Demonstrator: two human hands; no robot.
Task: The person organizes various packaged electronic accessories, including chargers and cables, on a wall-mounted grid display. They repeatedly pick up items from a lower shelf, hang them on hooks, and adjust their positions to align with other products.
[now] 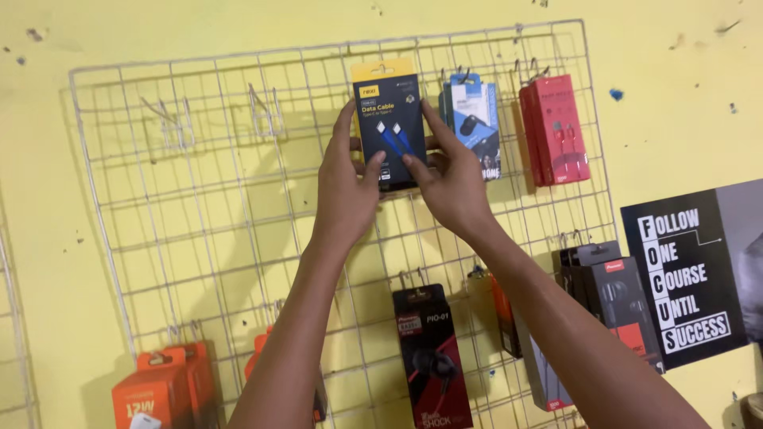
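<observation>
A black box with a yellow top and a picture of a blue cable is held flat against the white wire grid near its top. My left hand grips the box's left edge with the thumb on its front. My right hand grips its right edge, thumb on the lower front. Both arms reach up from the bottom of the view.
Other packs hang on the grid's hooks: a blue-and-white one, a red one, black boxes, orange boxes at lower left. Two bare hooks stand at upper left. A black poster hangs on the yellow wall to the right.
</observation>
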